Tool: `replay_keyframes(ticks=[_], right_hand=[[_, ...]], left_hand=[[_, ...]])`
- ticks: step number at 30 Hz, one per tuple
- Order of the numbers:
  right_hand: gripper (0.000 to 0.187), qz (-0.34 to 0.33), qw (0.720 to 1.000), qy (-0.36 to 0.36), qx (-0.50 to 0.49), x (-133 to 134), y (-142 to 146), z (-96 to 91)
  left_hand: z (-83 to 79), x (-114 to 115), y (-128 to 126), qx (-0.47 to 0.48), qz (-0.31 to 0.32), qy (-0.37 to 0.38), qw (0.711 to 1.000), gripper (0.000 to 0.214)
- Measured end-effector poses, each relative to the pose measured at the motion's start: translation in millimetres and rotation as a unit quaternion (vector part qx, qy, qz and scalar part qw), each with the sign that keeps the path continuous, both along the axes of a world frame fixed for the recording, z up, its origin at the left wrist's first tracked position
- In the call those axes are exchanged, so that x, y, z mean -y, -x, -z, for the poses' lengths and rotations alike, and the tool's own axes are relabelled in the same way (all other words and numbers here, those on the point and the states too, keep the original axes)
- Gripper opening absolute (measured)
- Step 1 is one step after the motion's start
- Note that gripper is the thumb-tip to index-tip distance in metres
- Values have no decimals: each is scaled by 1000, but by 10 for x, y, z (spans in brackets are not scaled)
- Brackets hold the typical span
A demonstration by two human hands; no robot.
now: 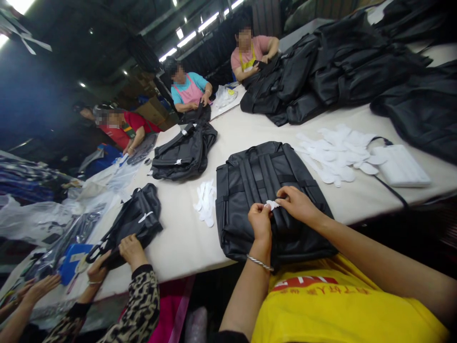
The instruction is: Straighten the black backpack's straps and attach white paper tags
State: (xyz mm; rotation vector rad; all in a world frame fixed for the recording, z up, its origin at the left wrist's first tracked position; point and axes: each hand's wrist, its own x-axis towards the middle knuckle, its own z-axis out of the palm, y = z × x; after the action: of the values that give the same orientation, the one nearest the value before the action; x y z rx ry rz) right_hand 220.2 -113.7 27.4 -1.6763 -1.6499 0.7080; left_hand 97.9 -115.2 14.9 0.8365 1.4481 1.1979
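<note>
A black backpack [233, 193] lies flat before me, its straps [253, 178] facing up. Over its lower middle, my left hand [260, 220] and my right hand [297, 204] pinch a small white tag [272, 205] from either side. The tag lies against one of the straps, and whether it is fastened there I cannot tell. Both hands are closed at the fingertips. Left of the bag is a small pile of similar white tags [205, 202]; a larger heap of white tags [333, 152] spreads to its right.
On the right stands a white box [403, 164] with a black cable [391, 190]. Black bags [321, 71] are heaped behind. Another backpack [185, 150] lies further left. A co-worker's hands [132, 250] hold a black bag [143, 214]. Several other people work along the table [185, 243].
</note>
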Motion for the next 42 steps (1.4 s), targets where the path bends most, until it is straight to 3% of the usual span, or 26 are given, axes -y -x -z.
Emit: replay_keyframes(ticks=[5,10,13,18,21,24,31,37,39,42], right_hand=[[22,23,999,-8,32,225,29,-87],[21,30,999,9,27,189,14,-8],[17,26,999,20,39,164,7,-10],[13,12,998,25,64,182,30,-18],[14,6,999,33,-23,167,22,78],[17,45,989,57,-132,147,7,192],[15,106,986,40,-125,185,-25,185],[16,94,995,17,-21,204,-73,102],[20,78,997,18,-9,194,-100,113],[22,61,998,3,-12,171,-139,144]], left_hand=[[25,16,-80,-27,16,-55,998,16],[-50,-14,-74,130,86,56,986,22],[-59,-42,-57,142,111,74,981,21],[-18,-45,-49,6,140,-14,990,12],[-65,21,-48,-153,132,-134,970,8],[-136,111,-64,-239,121,-199,943,12],[-120,139,-105,-272,128,-171,938,15],[-204,127,-151,-379,181,-226,879,12],[-216,115,-166,-369,183,-218,885,11],[-187,52,-181,-257,177,-143,939,12]])
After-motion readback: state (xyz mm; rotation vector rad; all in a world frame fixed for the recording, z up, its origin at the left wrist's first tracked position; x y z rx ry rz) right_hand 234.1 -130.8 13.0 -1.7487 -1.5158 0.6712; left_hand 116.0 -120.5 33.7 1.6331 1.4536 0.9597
